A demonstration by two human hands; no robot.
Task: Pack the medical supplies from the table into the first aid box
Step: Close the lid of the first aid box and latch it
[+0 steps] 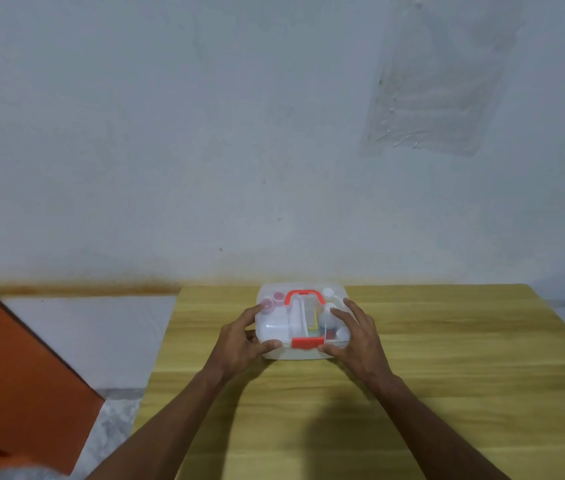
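A clear plastic first aid box (300,353) with a red handle (303,295) and a red front latch (307,342) stands on the wooden table (412,393), its lid down. Through the lid I see small bottles with pink caps at the left and white bottles at the right. My left hand (241,339) holds the box's left side, thumb on the front edge beside the latch. My right hand (355,336) holds the right side, fingers spread over the lid, thumb next to the latch.
The table stands against a pale wall. An orange board (14,375) leans at the left, over a white floor surface. A clear plastic sheet (437,81) hangs on the wall at upper right. Dark clutter shows at the far right edge.
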